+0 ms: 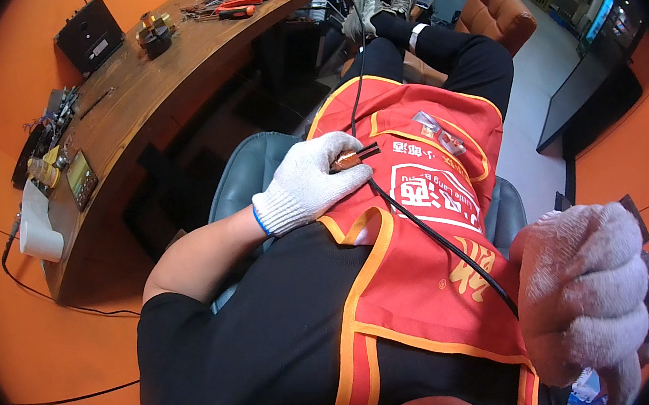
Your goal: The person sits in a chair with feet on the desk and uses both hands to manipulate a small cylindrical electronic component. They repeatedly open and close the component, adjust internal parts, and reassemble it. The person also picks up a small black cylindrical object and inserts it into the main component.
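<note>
Plainly, orange-brown piece [347,161] with dark prongs [369,151], left grip [308,179] grasping it, right grip [585,286] clenched, contents hidden.

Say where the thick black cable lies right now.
In the head view, the thick black cable slants right of centre across the red apron, from beside the left hand down to the right hand at lower right.

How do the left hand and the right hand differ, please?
The left hand pinches a small brown piece with dark prongs; the right hand is curled into a fist, any contents hidden. The right hand, nearer the camera, looks larger than the left hand. The left glove looks white, the right glove pinkish. Both hands are gloved.
</note>
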Action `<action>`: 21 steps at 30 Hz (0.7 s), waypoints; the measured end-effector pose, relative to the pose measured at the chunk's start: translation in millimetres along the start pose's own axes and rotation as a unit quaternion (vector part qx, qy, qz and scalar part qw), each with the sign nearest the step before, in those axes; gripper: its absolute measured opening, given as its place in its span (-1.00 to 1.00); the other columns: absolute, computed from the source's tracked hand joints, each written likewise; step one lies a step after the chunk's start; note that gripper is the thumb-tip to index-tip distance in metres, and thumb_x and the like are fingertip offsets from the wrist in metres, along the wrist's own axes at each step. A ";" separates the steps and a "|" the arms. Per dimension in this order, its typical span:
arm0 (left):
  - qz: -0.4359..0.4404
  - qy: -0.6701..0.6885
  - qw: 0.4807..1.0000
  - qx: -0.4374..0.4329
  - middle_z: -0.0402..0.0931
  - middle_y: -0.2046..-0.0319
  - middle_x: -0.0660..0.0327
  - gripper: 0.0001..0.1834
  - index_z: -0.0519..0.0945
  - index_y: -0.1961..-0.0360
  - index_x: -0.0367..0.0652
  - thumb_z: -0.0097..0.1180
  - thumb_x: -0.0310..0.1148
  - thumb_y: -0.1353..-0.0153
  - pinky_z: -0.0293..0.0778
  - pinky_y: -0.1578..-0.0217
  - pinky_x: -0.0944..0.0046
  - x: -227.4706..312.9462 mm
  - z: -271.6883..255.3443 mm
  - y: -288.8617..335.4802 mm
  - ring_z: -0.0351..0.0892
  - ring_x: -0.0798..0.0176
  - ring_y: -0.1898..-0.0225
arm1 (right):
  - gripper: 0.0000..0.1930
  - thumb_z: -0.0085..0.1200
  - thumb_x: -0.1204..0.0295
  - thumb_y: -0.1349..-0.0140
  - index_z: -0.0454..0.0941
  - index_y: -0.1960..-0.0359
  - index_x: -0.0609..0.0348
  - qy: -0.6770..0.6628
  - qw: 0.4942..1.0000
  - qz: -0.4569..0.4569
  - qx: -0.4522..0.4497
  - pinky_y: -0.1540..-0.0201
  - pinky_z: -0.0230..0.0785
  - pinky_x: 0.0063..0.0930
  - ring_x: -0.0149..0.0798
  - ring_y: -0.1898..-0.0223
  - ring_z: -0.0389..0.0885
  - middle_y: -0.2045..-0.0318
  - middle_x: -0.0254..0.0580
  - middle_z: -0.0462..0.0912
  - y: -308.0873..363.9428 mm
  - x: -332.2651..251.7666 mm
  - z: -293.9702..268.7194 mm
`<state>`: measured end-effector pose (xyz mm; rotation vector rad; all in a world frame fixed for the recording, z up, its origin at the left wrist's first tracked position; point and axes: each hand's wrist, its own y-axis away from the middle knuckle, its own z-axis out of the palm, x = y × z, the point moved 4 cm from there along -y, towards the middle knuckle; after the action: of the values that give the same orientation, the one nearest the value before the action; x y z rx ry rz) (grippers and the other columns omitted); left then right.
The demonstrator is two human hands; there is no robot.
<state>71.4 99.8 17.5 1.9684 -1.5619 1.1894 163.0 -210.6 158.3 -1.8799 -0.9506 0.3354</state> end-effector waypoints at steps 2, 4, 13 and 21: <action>0.005 0.004 1.000 0.002 0.75 0.23 0.05 -0.54 0.72 -0.02 -0.30 0.49 -0.14 -0.29 0.64 0.07 0.23 0.7 -0.7 -0.4 0.75 0.26 0.19 | -0.78 0.43 0.12 -0.38 0.69 0.08 -0.20 0.019 1.000 0.024 0.005 0.15 0.41 -0.53 -0.52 0.28 0.58 0.27 -0.68 0.67 -3.3 -4.9 7.2; 0.010 0.009 1.000 0.004 0.75 0.23 0.06 -0.54 0.72 -0.02 -0.29 0.49 -0.14 -0.29 0.64 0.08 0.23 1.4 -1.9 -0.9 0.75 0.26 0.19 | -0.81 0.42 0.20 -0.36 0.71 0.10 -0.16 0.014 0.997 0.064 -0.027 0.15 0.47 -0.49 -0.46 0.28 0.62 0.27 -0.59 0.69 -10.7 -1.3 17.2; -0.013 0.014 1.000 -0.015 0.78 0.16 -0.01 -0.50 0.72 -0.06 -0.31 0.47 -0.11 -0.30 0.67 0.01 0.21 -5.3 1.8 -3.7 0.81 0.15 0.13 | -0.69 0.44 0.05 -0.32 0.74 0.06 -0.13 -0.020 0.973 0.149 -0.173 0.23 0.53 -0.42 -0.32 0.26 0.67 0.20 -0.30 0.75 -47.5 11.2 27.0; -0.010 0.058 0.998 0.029 0.75 0.16 0.16 -0.58 0.71 -0.05 -0.29 0.51 -0.24 -0.29 0.61 0.03 0.29 -3.4 2.3 0.2 0.69 0.38 0.11 | -0.68 0.32 0.16 -0.46 0.72 -0.03 0.14 0.114 0.955 0.273 -0.016 0.11 0.61 -0.28 -0.08 0.16 0.76 0.15 -0.09 0.77 -17.4 65.5 54.8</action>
<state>71.9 100.2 13.4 1.9105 -1.4620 1.3301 165.5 -123.6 156.8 -2.1386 -0.2686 0.4171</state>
